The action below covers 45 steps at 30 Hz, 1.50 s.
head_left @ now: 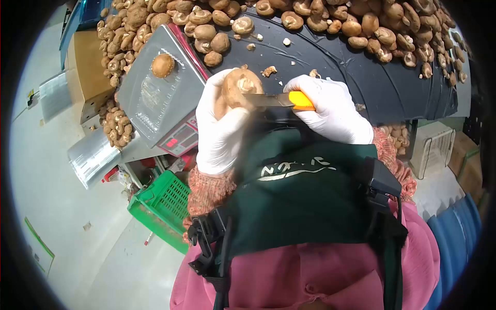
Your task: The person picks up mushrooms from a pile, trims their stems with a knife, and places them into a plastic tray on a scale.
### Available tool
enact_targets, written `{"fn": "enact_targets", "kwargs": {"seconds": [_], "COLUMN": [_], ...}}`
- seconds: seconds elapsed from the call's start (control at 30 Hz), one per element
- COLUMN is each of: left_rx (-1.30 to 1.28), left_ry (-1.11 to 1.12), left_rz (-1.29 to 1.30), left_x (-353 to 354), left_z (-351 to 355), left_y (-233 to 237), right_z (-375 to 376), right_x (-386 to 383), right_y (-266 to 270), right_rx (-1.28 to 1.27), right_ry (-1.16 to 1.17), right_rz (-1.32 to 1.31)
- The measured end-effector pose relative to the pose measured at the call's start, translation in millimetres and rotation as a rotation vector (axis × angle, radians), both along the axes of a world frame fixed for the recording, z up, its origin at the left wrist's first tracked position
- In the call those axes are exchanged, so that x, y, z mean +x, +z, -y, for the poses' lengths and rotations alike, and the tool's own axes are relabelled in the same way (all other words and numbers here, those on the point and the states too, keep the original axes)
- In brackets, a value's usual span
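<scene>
My left hand (219, 124), in a white glove, grips a large brown mushroom (238, 85) with its pale stem end turned toward the blade. My right hand (333, 111), also gloved in white, is closed on a knife with an orange handle (301, 99). The knife's steel blade (266, 99) lies across the mushroom's stem side. Both hands hover over the near edge of a black sheet (361, 72) on the table.
A heap of brown mushrooms (330, 18) covers the far side of the black sheet, with trimmings (268, 71) scattered near. A scale (155, 93) at left carries one mushroom (163, 65). A green crate (165, 204) stands on the floor below, more mushrooms (118, 126) beside the scale.
</scene>
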<state>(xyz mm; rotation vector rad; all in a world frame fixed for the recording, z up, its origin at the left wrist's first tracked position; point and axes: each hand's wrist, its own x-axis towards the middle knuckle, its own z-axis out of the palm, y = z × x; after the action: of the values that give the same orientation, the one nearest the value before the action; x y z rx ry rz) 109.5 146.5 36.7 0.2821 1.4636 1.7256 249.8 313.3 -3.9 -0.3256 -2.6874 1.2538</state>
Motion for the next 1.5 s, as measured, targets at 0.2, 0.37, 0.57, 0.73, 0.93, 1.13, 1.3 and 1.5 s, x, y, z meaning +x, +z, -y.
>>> {"fn": "enact_targets", "kwargs": {"seconds": [0.2,0.37,0.57,0.73,0.93,1.13,1.3,1.5], "left_rx": [-0.019,0.080,0.057,0.032,0.000,-0.050,-0.087,-0.150], "left_ry": [-0.001,0.024,-0.079,-0.152,-0.179,-0.208,-0.383,-0.357], "left_rz": [0.016,0.113,0.271,0.359,0.350,0.358,0.524,0.291], "left_x": [6.9,6.7,10.3,16.3,19.7,23.2,35.5,18.7], "left_z": [0.6,4.8,3.5,-1.4,-1.5,-7.5,-18.3,-11.3], "left_y": [0.1,-7.5,-7.2,-8.0,-18.2,-17.1,-28.1,-14.0], "right_z": [-0.8,-3.8,-5.5,-3.6,-5.1,-14.0,-21.8,-61.7], "right_x": [2.0,12.9,0.9,-9.2,1.2,11.4,37.9,128.7], "right_y": [-7.9,-16.1,27.1,21.2,15.8,1.0,-5.2,1.6], "right_rx": [0.182,0.020,-0.627,-0.620,-1.085,-0.595,-0.652,-0.391], "right_ry": [-0.099,-0.268,-0.175,-0.077,-0.224,-0.072,-0.101,-0.253], "right_rz": [-0.038,-0.007,-0.047,-0.067,0.071,-0.106,0.095,0.451]}}
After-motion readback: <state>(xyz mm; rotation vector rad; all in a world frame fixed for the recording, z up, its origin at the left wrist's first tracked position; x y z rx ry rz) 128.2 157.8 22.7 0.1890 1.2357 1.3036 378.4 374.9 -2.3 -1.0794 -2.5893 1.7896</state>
